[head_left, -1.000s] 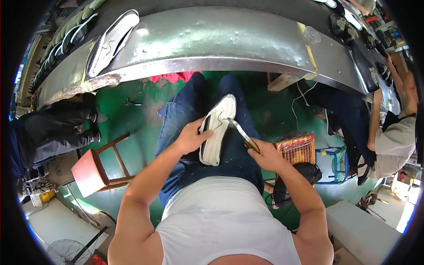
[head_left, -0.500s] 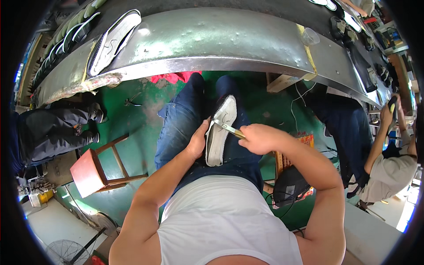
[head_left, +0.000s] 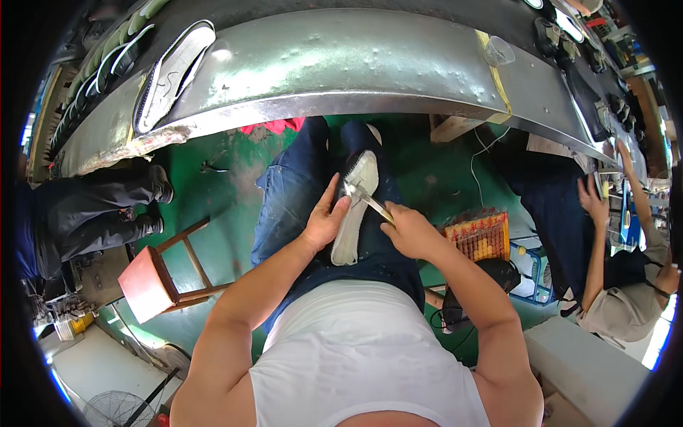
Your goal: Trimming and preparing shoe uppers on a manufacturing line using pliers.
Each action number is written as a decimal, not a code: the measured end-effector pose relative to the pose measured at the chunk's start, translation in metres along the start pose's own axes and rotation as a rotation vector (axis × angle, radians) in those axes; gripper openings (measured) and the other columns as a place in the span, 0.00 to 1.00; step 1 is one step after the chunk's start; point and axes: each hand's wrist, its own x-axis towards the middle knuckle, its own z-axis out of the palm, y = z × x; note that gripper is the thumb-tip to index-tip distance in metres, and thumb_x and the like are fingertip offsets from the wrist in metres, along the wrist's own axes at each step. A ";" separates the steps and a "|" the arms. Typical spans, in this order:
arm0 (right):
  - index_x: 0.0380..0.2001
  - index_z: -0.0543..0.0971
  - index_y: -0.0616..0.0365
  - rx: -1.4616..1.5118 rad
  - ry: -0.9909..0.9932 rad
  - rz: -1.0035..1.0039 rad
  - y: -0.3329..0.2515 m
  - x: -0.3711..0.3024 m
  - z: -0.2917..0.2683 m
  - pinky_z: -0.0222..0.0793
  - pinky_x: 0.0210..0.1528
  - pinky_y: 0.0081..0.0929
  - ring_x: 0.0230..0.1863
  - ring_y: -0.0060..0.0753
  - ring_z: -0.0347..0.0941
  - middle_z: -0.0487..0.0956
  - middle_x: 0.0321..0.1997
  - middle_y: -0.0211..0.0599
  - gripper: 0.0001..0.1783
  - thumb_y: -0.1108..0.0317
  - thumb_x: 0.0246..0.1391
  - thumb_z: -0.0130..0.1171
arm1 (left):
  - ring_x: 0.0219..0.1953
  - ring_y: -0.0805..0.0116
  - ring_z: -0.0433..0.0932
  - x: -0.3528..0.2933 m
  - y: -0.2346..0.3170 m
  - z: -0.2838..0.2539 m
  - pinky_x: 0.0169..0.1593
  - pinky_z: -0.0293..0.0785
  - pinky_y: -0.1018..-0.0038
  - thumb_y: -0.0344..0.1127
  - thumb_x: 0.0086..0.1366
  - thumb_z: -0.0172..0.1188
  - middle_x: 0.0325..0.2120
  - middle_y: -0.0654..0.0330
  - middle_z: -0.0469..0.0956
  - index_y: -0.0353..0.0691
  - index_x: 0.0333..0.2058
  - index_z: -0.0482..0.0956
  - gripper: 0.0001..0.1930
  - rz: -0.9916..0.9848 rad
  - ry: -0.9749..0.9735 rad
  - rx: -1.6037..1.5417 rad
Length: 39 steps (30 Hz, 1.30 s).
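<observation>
A shoe [head_left: 346, 238] lies sole-up across my lap, its pale underside facing me and its toe end pointing toward the bench. My left hand [head_left: 324, 222] grips its left side, with the thumb over the edge of the underside and the index finger stretched along the side; the other fingers are partly hidden. Closed round a light-coloured handle, my right hand [head_left: 411, 231] holds a hammer-like metal tool [head_left: 373, 204]. The tool's head meets the shoe's underside near the left thumb. Its exact shape is too small to make out.
A metal-topped bench [head_left: 341, 64] curves ahead, bearing another upturned shoe [head_left: 171, 78] and a clear plastic cup [head_left: 498, 51]. A stool [head_left: 149, 281] stands left; a black bag [head_left: 494, 274] lies right. A co-worker [head_left: 626, 299] sits at the far right; another person's legs [head_left: 107, 210] show left.
My left index finger has stretched out, and the thumb has moved onto the shoe's underside. The tool has turned in my right hand, which has shifted slightly. The co-worker's hands have moved.
</observation>
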 end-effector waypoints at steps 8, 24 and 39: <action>0.38 0.76 0.61 0.669 -0.087 0.437 0.003 -0.018 0.056 0.68 0.28 0.23 0.26 0.25 0.73 0.78 0.27 0.32 0.13 0.60 0.62 0.54 | 0.59 0.48 0.71 0.002 0.002 -0.002 0.62 0.66 0.68 0.36 0.71 0.51 0.58 0.40 0.69 0.45 0.70 0.51 0.32 0.491 0.054 0.664; 0.31 0.74 0.67 0.469 -0.246 0.317 0.019 0.031 -0.009 0.72 0.30 0.33 0.22 0.32 0.76 0.77 0.23 0.41 0.27 0.50 0.68 0.43 | 0.51 0.32 0.73 -0.002 0.025 0.005 0.55 0.73 0.54 0.35 0.70 0.49 0.56 0.29 0.67 0.51 0.67 0.58 0.27 0.330 -0.082 0.995; 0.35 0.75 0.63 0.258 -0.246 0.244 0.005 -0.004 0.004 0.72 0.34 0.41 0.29 0.50 0.77 0.79 0.27 0.48 0.18 0.56 0.64 0.51 | 0.59 0.43 0.71 0.004 0.031 -0.009 0.63 0.65 0.65 0.44 0.66 0.59 0.57 0.34 0.68 0.33 0.69 0.44 0.43 -0.003 -0.067 0.673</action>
